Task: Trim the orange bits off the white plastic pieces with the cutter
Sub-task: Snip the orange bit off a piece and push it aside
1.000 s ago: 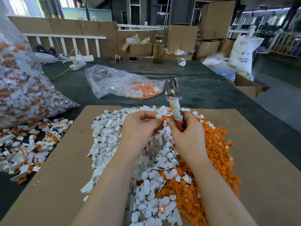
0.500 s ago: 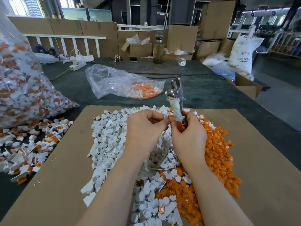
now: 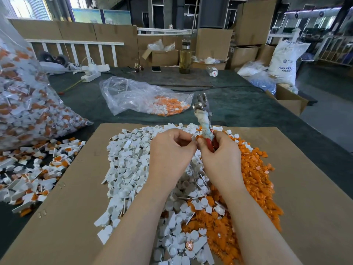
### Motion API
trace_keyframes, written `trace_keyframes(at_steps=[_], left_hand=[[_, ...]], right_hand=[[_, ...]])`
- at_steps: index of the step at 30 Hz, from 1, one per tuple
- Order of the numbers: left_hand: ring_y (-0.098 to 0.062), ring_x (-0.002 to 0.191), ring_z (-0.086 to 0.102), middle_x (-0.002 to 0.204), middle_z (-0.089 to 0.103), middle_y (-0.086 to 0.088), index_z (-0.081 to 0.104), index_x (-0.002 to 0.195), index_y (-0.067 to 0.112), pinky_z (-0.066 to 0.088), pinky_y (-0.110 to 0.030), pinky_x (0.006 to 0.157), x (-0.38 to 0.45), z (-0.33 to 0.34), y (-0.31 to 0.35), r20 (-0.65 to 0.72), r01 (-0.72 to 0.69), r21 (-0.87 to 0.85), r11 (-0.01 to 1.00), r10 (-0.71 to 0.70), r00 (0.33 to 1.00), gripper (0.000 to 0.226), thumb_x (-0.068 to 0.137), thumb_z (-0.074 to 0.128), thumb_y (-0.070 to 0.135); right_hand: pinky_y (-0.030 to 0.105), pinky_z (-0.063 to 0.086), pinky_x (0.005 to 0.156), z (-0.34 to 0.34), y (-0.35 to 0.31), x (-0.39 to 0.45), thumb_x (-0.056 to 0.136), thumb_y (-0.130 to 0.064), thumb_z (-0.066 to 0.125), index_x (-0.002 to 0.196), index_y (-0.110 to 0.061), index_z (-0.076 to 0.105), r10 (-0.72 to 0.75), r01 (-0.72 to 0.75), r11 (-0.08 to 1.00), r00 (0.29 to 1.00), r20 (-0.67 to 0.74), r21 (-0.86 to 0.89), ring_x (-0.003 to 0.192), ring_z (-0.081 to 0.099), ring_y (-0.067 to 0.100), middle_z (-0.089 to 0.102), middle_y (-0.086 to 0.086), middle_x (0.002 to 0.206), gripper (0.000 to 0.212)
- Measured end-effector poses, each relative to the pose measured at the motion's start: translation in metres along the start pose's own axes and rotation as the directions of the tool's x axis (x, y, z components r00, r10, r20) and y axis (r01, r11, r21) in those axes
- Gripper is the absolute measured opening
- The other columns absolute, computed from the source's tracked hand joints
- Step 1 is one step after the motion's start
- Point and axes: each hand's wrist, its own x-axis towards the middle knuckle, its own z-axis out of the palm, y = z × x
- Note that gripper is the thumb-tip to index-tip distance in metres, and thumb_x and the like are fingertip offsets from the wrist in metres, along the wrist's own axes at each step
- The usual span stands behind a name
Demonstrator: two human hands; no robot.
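I see the cutter (image 3: 204,119) has tipped upright again in the right hand (image 3: 219,155), clear of the piece (image 3: 195,138) the left hand (image 3: 170,150) pinches beside its handles, above the cardboard sheet (image 3: 76,197), so that trim looks finished.

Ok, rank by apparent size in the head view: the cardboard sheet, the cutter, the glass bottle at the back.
1. cardboard sheet, by far.
2. and 3. cutter and glass bottle look alike; the bottle stands much farther off, so I won't rank them.
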Motion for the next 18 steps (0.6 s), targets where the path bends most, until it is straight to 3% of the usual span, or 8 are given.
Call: trace_keyframes(at_steps=[5,10,14,16,18], left_hand=[[-0.003,0.061,0.067,0.064,0.072,0.013,0.074,0.072,0.026,0.050,-0.011,0.054,0.0012,-0.0007,-0.0024,-0.035,0.039,-0.052,0.998,-0.041,0.999,0.012,0.081,0.077,0.019],[-0.008,0.067,0.071,0.067,0.073,0.010,0.073,0.070,0.026,0.057,-0.021,0.064,0.0002,0.0009,-0.0030,-0.042,0.034,-0.078,0.996,-0.037,0.998,0.013,0.077,0.083,0.023],[-0.006,0.066,0.070,0.066,0.072,0.012,0.072,0.070,0.027,0.053,-0.016,0.059,-0.0015,0.0012,-0.0030,-0.064,0.007,-0.058,0.998,-0.011,0.998,0.013,0.079,0.082,0.023],[-0.006,0.065,0.070,0.066,0.072,0.011,0.072,0.072,0.026,0.056,-0.020,0.061,-0.0014,0.0009,-0.0028,-0.063,0.023,-0.071,0.997,-0.027,0.998,0.013,0.079,0.081,0.023],[-0.010,0.066,0.071,0.066,0.073,0.007,0.071,0.073,0.026,0.060,-0.029,0.066,-0.0009,0.0001,-0.0027,-0.063,0.044,-0.103,0.994,-0.051,0.997,0.013,0.080,0.082,0.023]], right_hand=[[0.015,0.032,0.042,-0.0033,0.0014,0.0016,0.089,-0.010,0.061,0.078,-0.022,0.062,0.108,-0.139,0.958,0.985,0.135,0.250,0.042,0.041,0.001,0.053,-0.016,0.050,0.017],[0.013,0.028,0.038,-0.0041,0.0022,0.0016,0.091,-0.009,0.058,0.075,-0.024,0.062,0.115,-0.153,0.938,0.984,0.137,0.311,0.038,0.038,0.002,0.047,-0.016,0.044,0.022],[0.015,0.032,0.041,-0.0027,-0.0003,0.0005,0.092,-0.018,0.060,0.080,-0.022,0.066,0.120,-0.152,0.944,0.985,0.127,0.293,0.042,0.042,0.002,0.053,-0.013,0.050,0.015],[0.020,0.038,0.044,-0.0043,-0.0021,0.0007,0.092,-0.020,0.061,0.080,-0.024,0.067,0.130,-0.162,0.942,0.983,0.128,0.293,0.047,0.046,0.003,0.062,-0.005,0.060,0.014],[0.024,0.044,0.048,-0.0062,-0.0037,0.0008,0.092,-0.021,0.061,0.082,-0.023,0.067,0.154,-0.192,0.929,0.978,0.141,0.316,0.054,0.054,0.015,0.069,0.002,0.073,0.012]])
